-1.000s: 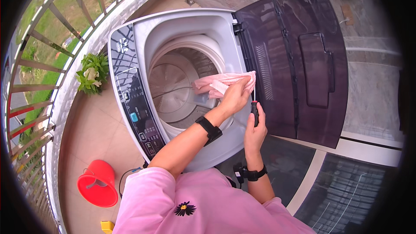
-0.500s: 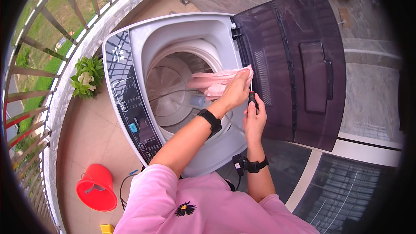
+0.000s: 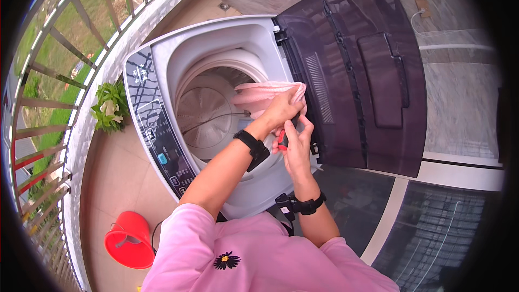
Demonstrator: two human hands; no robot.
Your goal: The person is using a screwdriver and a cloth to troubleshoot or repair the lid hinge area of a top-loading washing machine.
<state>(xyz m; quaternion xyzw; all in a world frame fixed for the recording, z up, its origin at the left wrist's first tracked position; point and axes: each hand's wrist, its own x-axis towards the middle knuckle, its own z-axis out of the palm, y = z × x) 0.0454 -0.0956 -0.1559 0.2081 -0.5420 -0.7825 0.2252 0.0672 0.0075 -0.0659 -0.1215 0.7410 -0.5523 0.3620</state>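
My left hand (image 3: 282, 105) is closed around a pink towel (image 3: 258, 95), at the hinge side of the top-loading washing machine (image 3: 219, 35). The towel's loose end hangs over the drum opening (image 3: 208, 121). Just below, my right hand (image 3: 297, 146) grips a screwdriver by its red and black handle (image 3: 283, 140). Its shaft is hidden. The fingertips of the right hand are close to the towel's lower edge; whether they touch it I cannot tell. The dark see-through lid (image 3: 354, 75) stands open on the right.
A dark control panel (image 3: 157, 124) runs along the machine's left side. A red bucket (image 3: 130, 240) lies tipped on the floor at lower left. A leafy plant with a pale flower (image 3: 111, 109) is beside the railing (image 3: 46, 105). Glass panels (image 3: 432, 232) are at lower right.
My right hand has come left, away from the lid hinge, and the screwdriver has turned so its handle end points left. My left hand still holds the towel. The whole view has shifted slightly.
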